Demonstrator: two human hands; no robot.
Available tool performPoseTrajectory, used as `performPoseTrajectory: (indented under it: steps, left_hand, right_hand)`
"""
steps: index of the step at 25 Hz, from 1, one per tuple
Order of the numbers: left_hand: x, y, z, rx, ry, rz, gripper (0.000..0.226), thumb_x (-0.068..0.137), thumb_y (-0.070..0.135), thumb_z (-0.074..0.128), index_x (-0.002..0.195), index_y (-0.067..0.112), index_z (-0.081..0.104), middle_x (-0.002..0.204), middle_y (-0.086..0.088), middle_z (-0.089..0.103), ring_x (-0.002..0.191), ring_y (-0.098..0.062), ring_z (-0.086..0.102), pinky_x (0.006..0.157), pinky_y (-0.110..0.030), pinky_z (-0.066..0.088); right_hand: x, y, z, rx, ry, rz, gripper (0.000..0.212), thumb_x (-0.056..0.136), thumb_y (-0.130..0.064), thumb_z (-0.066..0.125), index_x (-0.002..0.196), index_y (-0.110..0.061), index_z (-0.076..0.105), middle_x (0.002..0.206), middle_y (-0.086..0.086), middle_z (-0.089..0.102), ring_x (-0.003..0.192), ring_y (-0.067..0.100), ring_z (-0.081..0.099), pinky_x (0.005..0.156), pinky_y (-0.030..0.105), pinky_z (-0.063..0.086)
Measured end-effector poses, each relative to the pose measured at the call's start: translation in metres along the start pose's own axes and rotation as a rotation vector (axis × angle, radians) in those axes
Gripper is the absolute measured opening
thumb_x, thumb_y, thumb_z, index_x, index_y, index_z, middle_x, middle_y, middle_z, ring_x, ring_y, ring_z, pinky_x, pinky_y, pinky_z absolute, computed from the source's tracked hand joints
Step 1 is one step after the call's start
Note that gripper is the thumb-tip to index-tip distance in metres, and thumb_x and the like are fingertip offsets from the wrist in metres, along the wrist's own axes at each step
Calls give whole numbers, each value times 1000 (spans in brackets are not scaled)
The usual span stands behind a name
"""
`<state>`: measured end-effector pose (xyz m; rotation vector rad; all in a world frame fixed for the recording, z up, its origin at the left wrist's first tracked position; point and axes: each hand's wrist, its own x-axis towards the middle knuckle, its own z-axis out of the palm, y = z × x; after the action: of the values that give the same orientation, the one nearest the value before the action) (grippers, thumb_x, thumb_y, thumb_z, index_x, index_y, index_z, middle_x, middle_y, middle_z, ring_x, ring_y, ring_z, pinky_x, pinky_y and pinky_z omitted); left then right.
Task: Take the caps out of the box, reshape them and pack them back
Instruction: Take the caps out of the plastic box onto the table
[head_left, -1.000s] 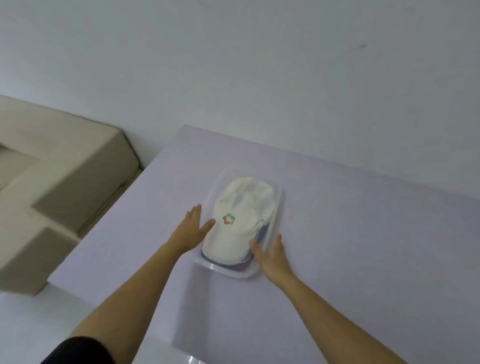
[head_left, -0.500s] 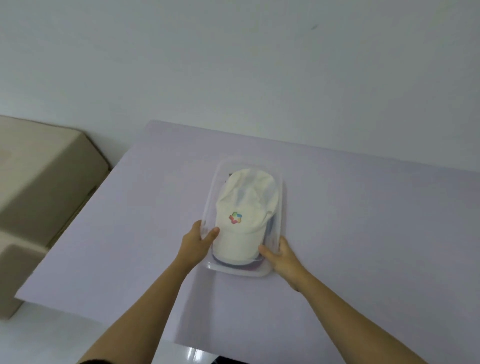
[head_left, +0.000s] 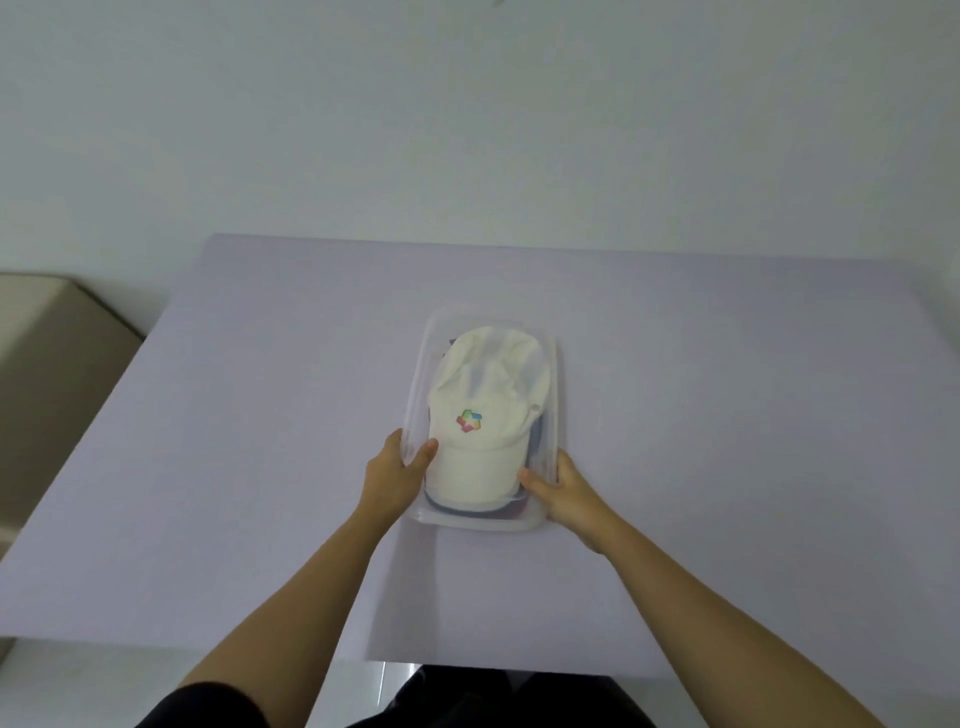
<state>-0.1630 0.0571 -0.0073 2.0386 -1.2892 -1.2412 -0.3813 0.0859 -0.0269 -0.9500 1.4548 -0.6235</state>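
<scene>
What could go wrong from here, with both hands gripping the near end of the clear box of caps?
1. The left hand and right hand hold only the near end of the clear box, so lifting it could tip the far end down.
2. The white cap bulges above the rim and might slide out.
3. Darker caps underneath may snag when the top one is pulled.

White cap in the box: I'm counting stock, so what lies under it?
Under the white cap, darker brim edges in blue and purple show at the near end of the clear box. How many caps lie below is covered.
</scene>
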Motion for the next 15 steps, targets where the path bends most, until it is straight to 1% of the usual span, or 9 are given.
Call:
performPoseTrajectory:
  steps: [2,3,5,6,8,9,10,12,15]
  left_hand:
    - [-1,-1,1,15,77,-16,69,92,46,50,144,6,30,146,-15,41,133,-32,40,107,-41,34]
    - [-3,-2,2,16,143,-51,67,90,45,54,139,3,37,140,-17,47,127,-33,46,104,-41,38]
    - [-9,-9,5,27,233,-148,59,85,46,60,118,-2,49,116,-18,57,105,-32,55,89,-40,47]
    - [-13,-13,7,31,226,-189,56,84,47,62,107,-2,50,102,-15,57,92,-29,56,78,-37,48]
    - [-18,-16,9,23,194,-238,48,82,49,63,80,3,48,73,-6,48,66,-19,46,58,-28,37]
    - [-18,-17,9,23,191,-243,49,82,49,63,66,8,40,62,-2,39,55,-16,38,52,-26,31]
    - [-18,-15,8,31,181,-244,55,82,49,64,58,12,31,55,0,31,50,-14,31,48,-25,26]
    - [-18,-8,4,54,166,-264,59,82,47,64,54,12,26,53,0,27,47,-14,27,47,-24,24]
    - [-18,-4,3,7,149,-327,54,83,46,64,58,9,33,56,-1,31,50,-14,31,46,-24,25]
  right_hand:
    - [0,-1,4,-28,25,11,86,80,-54,60,148,-27,15,151,-7,32,136,17,36,113,44,31]
    - [0,-1,6,-39,46,21,89,80,-57,58,149,-28,9,154,-6,26,139,18,32,115,43,29]
    - [1,0,12,-43,105,23,89,83,-58,54,150,-27,5,156,-4,23,140,20,30,115,41,28]
    - [2,2,14,-36,135,10,85,85,-56,52,150,-26,6,156,-2,25,140,20,31,114,39,29]
    - [5,5,17,-17,161,0,79,90,-50,50,150,-24,6,155,-1,27,139,21,32,113,36,29]
    - [6,6,17,-13,163,2,78,91,-49,49,150,-23,6,155,-1,27,139,22,31,112,35,29]
    - [7,6,18,-18,164,3,78,91,-48,49,150,-23,6,155,0,27,139,22,31,112,36,29]
    - [8,8,18,-22,176,3,78,91,-48,49,150,-22,6,154,2,28,139,23,32,113,38,29]
    - [7,5,18,-34,180,1,77,92,-46,48,150,-19,6,154,4,28,139,24,32,113,39,29]
